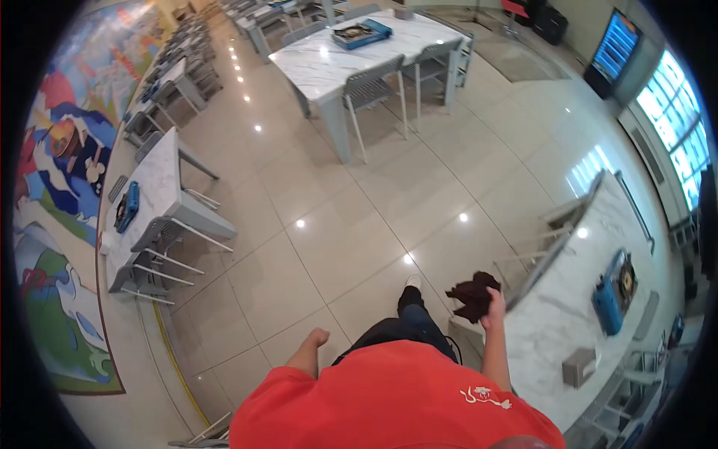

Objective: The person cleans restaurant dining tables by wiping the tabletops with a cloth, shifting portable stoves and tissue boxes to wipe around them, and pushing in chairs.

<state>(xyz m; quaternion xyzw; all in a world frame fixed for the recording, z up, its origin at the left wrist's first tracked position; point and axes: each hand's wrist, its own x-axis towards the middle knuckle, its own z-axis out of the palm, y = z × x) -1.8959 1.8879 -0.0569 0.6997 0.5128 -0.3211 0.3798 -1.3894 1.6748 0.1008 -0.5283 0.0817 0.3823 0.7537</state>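
A crumpled dark brown cloth (473, 295) hangs from my right hand (493, 308), whose fingers are closed on it. It is held beside the corner of the marble-topped table (546, 322) on my right. My left hand (319, 337) is low at my left side, its fingers curled into a fist over the tiled floor, and nothing shows in it. On the right table are a blue portable gas stove (615, 295) and a grey box (580, 367), both apart from my hands.
Ahead stands another marble table (329, 67) with grey chairs (374, 90) and a blue stove (361, 34). To the left, a table (153, 179) with chairs sits along a painted wall (67, 187). Shiny floor tiles (336, 232) run between the tables.
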